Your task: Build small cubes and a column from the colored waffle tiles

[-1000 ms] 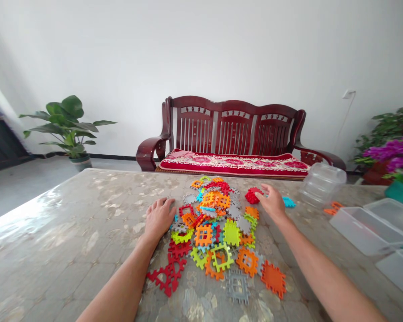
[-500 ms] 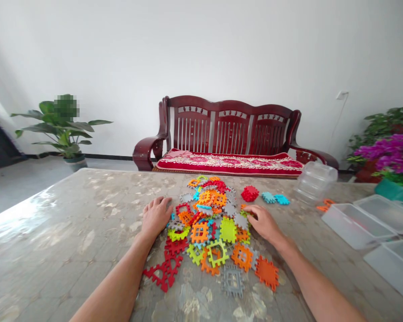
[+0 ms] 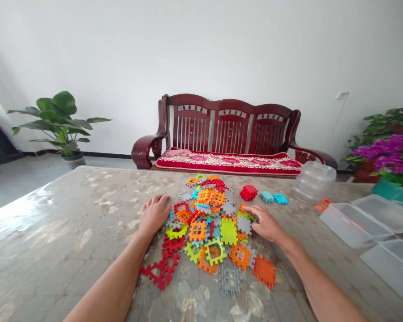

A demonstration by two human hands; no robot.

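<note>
While both hands rest on pile of toy tiles (image 3: pixel 210 223), table (image 3: pixel 70 223) centre: L hand (image 3: pixel 153 214) flat, fingers spread, empty; R hand (image 3: pixel 266 223) loosely open at grey tile (image 3: pixel 244 224). Tip: pinch one edge, lift clear w/o snagging neighbours.

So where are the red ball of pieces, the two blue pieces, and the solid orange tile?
red ball of pieces (image 3: pixel 249 192), head view, its middle.
blue pieces (image 3: pixel 274 197), head view, where they meet.
solid orange tile (image 3: pixel 264 271), head view, its centre.

Wooden bench (image 3: pixel 228 129), potted plant (image 3: pixel 58 120), purple flowers (image 3: pixel 391 152), clear tubs (image 3: pixel 369 221)
</note>
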